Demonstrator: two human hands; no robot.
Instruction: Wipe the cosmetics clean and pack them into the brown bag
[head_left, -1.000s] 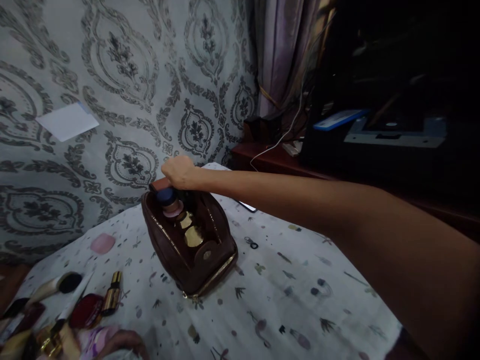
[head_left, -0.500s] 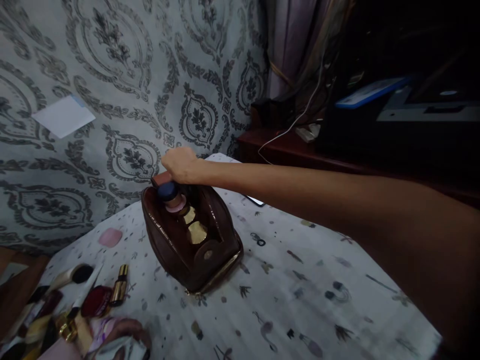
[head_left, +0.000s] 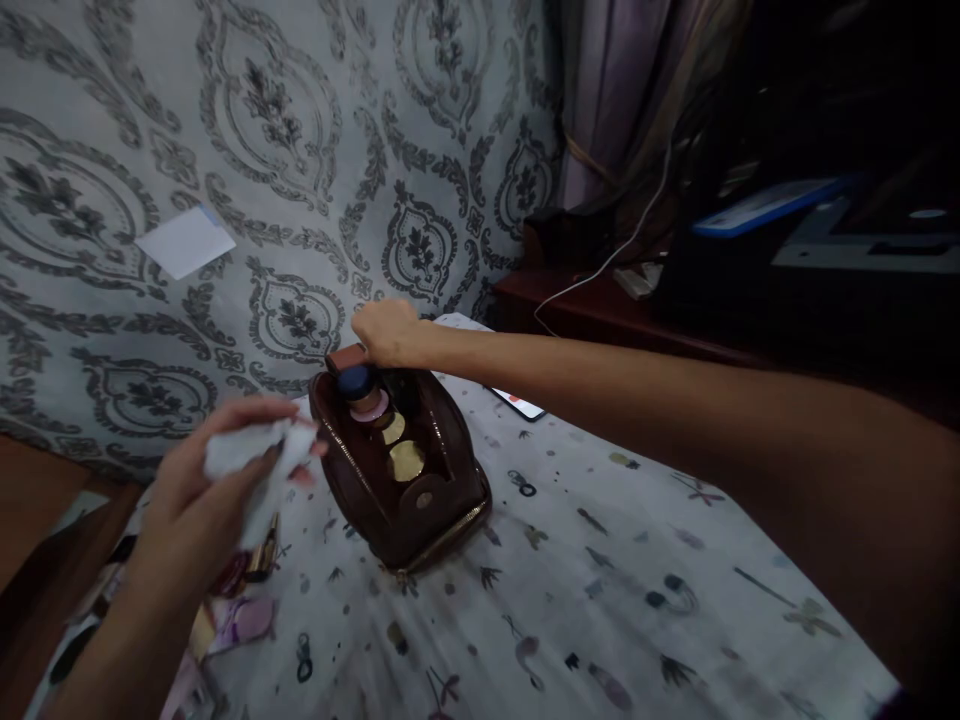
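Observation:
A dark brown zippered makeup bag [head_left: 352, 500] stands wide open on the patterned cloth. Inside it are a dark-blue-capped bottle [head_left: 357, 382], gold round lids [head_left: 406, 460] and darker things I cannot make out. At the bag's far end, my right hand [head_left: 390, 332] is closed on the rim beside a reddish-brown flap [head_left: 346, 358]; its fingertips are hidden. My left hand [head_left: 199, 480], blurred by motion, pinches a crumpled white tissue [head_left: 244, 450] just left of the bag.
Several cosmetics, among them a small gold-and-black bottle [head_left: 264, 550] and a purple-and-pink item [head_left: 244, 620], lie beneath my left arm. A phone [head_left: 517, 403] with a lit screen rests behind my right forearm. Patterned wall [head_left: 285, 200] rises behind; a dark red cabinet [head_left: 585, 310] stands right.
My left hand has risen from the lower left edge to the bag's left side, carrying the white tissue. My right hand keeps its hold on the bag. The view has shifted slightly left.

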